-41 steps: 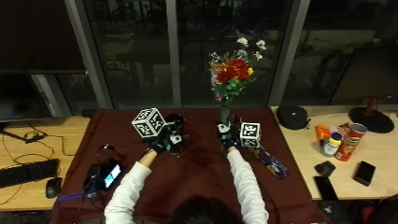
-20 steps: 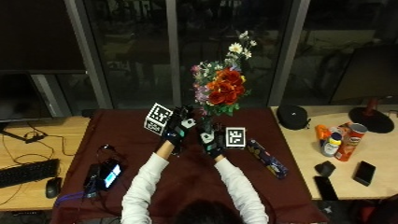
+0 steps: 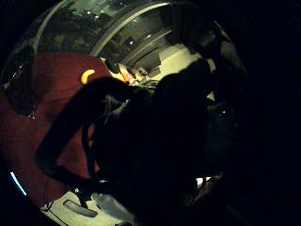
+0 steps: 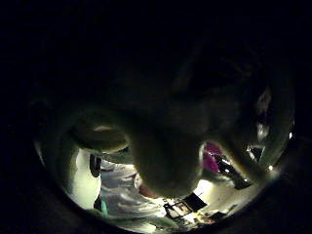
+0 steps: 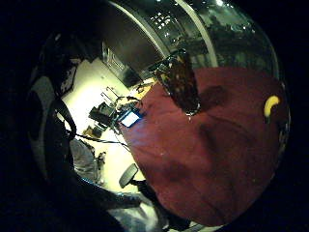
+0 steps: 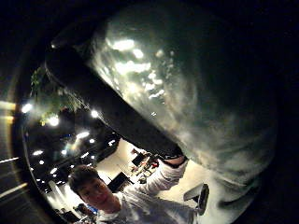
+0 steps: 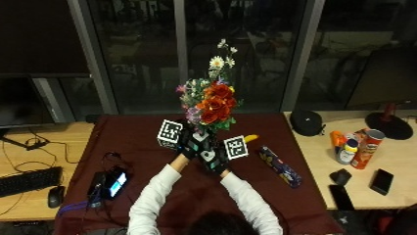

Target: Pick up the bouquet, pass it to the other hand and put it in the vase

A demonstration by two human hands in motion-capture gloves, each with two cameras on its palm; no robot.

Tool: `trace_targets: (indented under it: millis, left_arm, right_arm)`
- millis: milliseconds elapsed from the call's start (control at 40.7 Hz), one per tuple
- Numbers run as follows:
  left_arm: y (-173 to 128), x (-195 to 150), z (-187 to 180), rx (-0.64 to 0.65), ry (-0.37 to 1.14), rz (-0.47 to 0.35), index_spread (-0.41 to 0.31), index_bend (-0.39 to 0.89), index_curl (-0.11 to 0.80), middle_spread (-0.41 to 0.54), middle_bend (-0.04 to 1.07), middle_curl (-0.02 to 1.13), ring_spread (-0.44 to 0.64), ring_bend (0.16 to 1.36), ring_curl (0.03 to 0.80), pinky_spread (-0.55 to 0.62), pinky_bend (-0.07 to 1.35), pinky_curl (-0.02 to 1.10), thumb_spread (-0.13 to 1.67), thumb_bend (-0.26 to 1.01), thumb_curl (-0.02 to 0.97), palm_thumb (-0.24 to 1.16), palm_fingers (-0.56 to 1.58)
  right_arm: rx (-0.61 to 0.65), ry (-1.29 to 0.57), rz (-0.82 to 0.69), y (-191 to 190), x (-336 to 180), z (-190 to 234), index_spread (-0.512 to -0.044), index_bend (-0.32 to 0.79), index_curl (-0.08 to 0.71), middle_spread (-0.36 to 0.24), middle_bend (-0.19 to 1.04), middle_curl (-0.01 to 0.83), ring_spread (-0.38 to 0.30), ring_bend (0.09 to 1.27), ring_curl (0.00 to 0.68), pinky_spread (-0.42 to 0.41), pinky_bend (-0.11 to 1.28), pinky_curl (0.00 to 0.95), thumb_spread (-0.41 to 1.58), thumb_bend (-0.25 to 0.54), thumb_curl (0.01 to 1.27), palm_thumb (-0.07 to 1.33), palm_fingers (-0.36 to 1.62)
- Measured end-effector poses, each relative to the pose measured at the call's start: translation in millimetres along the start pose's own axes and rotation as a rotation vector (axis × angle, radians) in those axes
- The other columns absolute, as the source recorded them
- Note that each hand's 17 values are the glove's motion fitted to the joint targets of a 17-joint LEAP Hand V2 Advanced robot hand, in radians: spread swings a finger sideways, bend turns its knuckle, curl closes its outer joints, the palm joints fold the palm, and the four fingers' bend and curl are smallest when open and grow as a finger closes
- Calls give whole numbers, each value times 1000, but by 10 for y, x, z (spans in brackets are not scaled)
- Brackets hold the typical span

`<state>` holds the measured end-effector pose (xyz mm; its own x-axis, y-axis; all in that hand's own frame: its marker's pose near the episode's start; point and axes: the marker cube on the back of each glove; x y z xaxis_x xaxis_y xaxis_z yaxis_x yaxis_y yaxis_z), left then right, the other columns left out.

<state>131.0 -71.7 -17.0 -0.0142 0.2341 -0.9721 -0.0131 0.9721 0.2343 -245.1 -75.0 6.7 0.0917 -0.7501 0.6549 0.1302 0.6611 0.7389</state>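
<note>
At the centre of the outside view both hands meet over the dark red cloth of the bench [image 7: 130, 147], and the bouquet [image 7: 210, 104] stands upright above them, its red and orange blooms toward the upper middle of the frame with a white daisy at the top. The stems run down into the two gloves, so the flowers appear to be carried clear of the bench, which fits the hand-over step of the task. The left hand [image 7: 190, 143] and the right hand [image 7: 212, 155] touch each other, fingers curled round the lower stems; which of them bears the weight cannot be told. In the right thumb side palm view a dark stem bundle crosses close to the palm. The vase [image 5: 179, 83] stands upright on the red cloth, apart from the hands. A yellow banana [image 7: 251, 138] lies just right of the hands.
</note>
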Motion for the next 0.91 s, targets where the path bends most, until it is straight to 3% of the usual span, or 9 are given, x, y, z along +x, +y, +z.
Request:
trace_targets:
  millis: [123, 246, 344, 442, 540, 614, 737, 835, 909]
  left_arm:
    - [29, -9, -11, 46, -26, -8, -201, 381, 389, -195, 594, 489, -261, 617, 332, -277, 569, 410, 668, 72, 485, 758, 1397]
    - [-71, -88, -73, 47, -126, 154, -247, 407, 427, -251, 638, 531, -309, 654, 373, -325, 587, 432, 540, 42, 538, 817, 1370]
    - [-53, 63, -46, 66, -51, 91, -270, 415, 450, -277, 653, 546, -329, 673, 394, -350, 598, 441, 482, 12, 570, 844, 1356]
    - [-130, 207, -133, 143, -110, 90, -285, 416, 470, -294, 651, 551, -343, 710, 416, -361, 605, 450, 450, -18, 596, 852, 1357]
    - [-267, 331, -271, 244, -157, 94, -296, 414, 487, -305, 654, 556, -348, 727, 432, -368, 612, 457, 432, -25, 619, 866, 1350]
    - [-391, 401, -404, 315, -191, 100, -301, 413, 499, -311, 658, 559, -350, 731, 440, -371, 616, 462, 422, -29, 633, 868, 1344]
    - [-621, 549, -618, 391, -230, 235, -308, 410, 517, -317, 662, 563, -354, 736, 449, -369, 620, 468, 414, -32, 652, 867, 1338]
    - [-770, 540, -804, 497, -252, 128, -313, 403, 529, -323, 670, 567, -355, 737, 454, -369, 622, 472, 411, -31, 667, 871, 1334]
    - [-893, 551, -913, 565, -259, 123, -316, 398, 539, -323, 667, 570, -356, 741, 457, -369, 626, 475, 410, -33, 676, 870, 1328]
  right_arm:
    - [-56, -60, -11, 9, 16, 36, -228, 308, 605, -166, 759, 642, -187, 993, 536, -257, 701, 471, 439, -30, 747, 1006, 1353]
    - [-60, -11, -15, 14, 20, 0, -236, 238, 596, -162, 705, 619, -190, 962, 522, -279, 676, 457, 393, -36, 753, 999, 1277]
    - [-44, -49, 27, 37, 1, -56, -244, 159, 577, -159, 651, 599, -187, 903, 502, -284, 671, 446, 376, -45, 752, 977, 1214]
    - [-33, 72, -91, -9, 167, -226, -256, 105, 530, -156, 567, 569, -185, 813, 472, -286, 682, 435, 388, -51, 745, 945, 1120]
    - [-24, 77, -34, 17, 268, -338, -235, 145, 521, -144, 444, 532, -164, 664, 448, -190, 633, 428, 544, -27, 731, 936, 786]
    - [-12, 56, 120, 67, 257, -428, -231, 143, 511, -136, 435, 521, -151, 598, 428, -139, 578, 422, 634, -24, 720, 922, 733]
    - [-5, 67, 51, 8, 331, -612, -231, 100, 458, -91, 338, 479, -118, 508, 387, -32, 524, 387, 750, -23, 704, 902, 505]
    - [12, 103, 109, 1, 377, -749, -235, 114, 436, -52, 267, 455, -71, 459, 373, 43, 517, 379, 813, -21, 692, 892, 358]
    - [31, 133, 212, 30, 380, -830, -233, 119, 411, -36, 246, 440, -45, 442, 359, 88, 498, 362, 849, -20, 685, 888, 341]
